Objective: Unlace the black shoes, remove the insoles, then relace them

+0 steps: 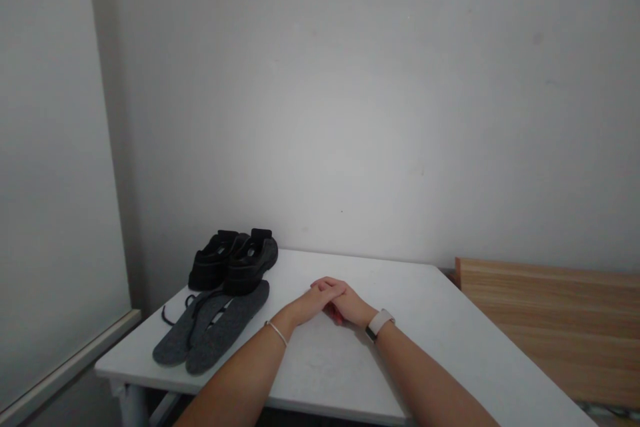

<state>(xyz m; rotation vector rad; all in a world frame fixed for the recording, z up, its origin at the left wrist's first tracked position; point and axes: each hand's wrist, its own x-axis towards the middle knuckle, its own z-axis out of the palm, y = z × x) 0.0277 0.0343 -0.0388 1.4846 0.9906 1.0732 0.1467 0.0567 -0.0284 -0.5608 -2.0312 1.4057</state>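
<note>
A: Start at the lower left of the frame. What lies nearest to you there?

B: Two grey felt insoles [210,331] lie flat side by side on the white table [450,320], toes pointing away from you. A black lace [176,312] trails across them. Just behind, in the left centre of the frame, a pair of black shoes [234,259] stands against the wall, the nearer shoe's toe touching the back ends of the insoles.

A: And your hands?

B: Centre of the frame. Your left hand [314,300] lies over your right hand [350,309], fingers loosely curled, both resting on the tabletop. Neither has hold of anything. A thin bracelet [277,332] is on your left wrist, a pale watch [379,323] on your right.

A: So what step do you judge this to be?

B: A resting pose, I'd say; nothing is in hand yet. The insoles are near your left hand but clearly apart from it.

A: What would a move towards them call for?

B: You'd need to part your hands and reach left, minding the lace that lies over the insoles.

A: Anything at the right?

B: A wooden board [550,320] beyond the table's edge.
</note>
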